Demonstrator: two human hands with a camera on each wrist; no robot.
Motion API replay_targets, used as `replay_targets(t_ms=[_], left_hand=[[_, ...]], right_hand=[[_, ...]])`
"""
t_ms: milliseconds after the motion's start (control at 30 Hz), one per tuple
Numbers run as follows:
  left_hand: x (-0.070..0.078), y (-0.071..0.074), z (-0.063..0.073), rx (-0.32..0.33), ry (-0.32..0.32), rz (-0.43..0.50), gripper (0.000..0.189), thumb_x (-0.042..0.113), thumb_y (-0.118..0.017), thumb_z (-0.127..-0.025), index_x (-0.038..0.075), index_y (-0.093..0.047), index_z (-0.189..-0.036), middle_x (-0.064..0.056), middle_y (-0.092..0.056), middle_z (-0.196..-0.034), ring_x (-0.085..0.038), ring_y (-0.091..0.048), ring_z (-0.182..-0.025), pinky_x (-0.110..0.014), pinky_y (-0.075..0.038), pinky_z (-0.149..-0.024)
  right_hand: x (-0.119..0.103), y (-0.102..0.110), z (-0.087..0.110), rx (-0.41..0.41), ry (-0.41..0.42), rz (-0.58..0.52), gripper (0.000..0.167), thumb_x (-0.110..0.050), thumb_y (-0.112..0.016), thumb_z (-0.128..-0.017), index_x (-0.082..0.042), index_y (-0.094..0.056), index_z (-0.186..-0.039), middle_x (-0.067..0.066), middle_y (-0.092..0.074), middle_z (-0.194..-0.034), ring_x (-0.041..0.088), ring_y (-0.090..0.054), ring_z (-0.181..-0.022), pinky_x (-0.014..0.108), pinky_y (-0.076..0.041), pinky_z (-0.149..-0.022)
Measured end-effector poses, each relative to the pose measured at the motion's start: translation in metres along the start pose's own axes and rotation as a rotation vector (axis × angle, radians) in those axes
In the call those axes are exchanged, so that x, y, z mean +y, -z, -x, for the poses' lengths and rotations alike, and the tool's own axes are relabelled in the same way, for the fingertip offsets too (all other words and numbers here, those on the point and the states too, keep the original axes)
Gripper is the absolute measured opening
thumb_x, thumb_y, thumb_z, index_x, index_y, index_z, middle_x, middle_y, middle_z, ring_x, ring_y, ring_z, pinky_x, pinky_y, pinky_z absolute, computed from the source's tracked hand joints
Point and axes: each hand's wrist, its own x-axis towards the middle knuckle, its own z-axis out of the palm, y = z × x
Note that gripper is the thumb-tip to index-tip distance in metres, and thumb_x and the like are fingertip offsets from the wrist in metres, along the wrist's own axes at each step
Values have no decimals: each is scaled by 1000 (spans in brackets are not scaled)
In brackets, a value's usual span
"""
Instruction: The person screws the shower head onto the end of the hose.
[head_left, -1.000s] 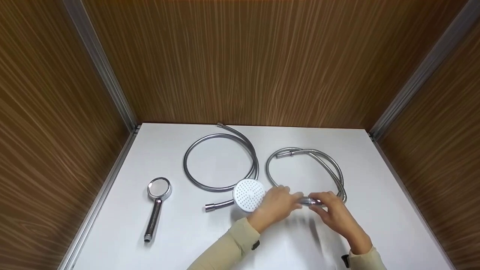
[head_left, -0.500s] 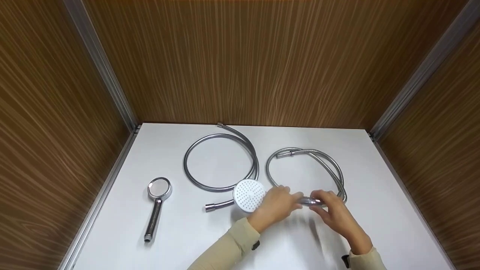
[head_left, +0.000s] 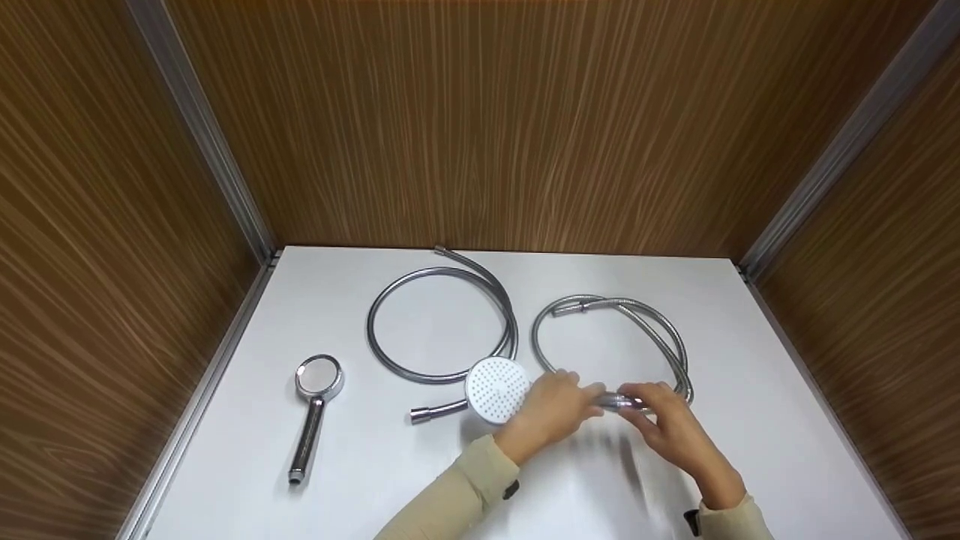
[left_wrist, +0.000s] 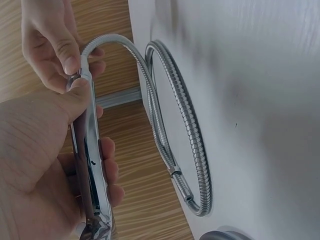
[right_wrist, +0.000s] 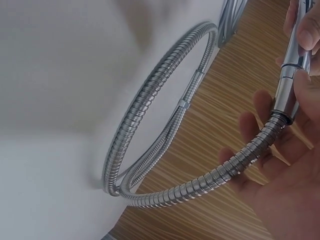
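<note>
My left hand (head_left: 553,405) grips the chrome handle of a shower head (head_left: 498,390), whose round white dotted face points up in the head view. In the left wrist view the handle (left_wrist: 91,155) lies across the palm with the thumb along it. My right hand (head_left: 664,420) pinches the connector (right_wrist: 286,90) of a ribbed metal shower hose at the handle's end. The connector meets the handle in line. From there the hose (right_wrist: 190,189) bends past my right fingers and runs into a coil on the white table.
A second shower head (head_left: 318,382) with a dark handle lies at the left of the table (head_left: 247,420). Another coiled hose (head_left: 370,330) lies in the middle, one end passing under the held shower head. Wood-grain panels (head_left: 480,127) wall the table's back and sides.
My right fingers shift slightly at the connector while my left hand stays on the handle. The coils and the other shower head have not moved.
</note>
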Motion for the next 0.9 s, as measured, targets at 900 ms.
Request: replay_targets(t_ms=[900], left_hand=[[0, 0, 0, 20, -15, -37, 31, 54, -53, -106, 33, -63, -125, 2, -70, -90, -14, -59, -78, -27, -49, -72]], right_hand=[[0, -1, 1, -21, -47, -15, 38, 3, -88, -79, -6, -73, -113, -1, -75, -101, 10, -62, -90, 33, -56, -78]])
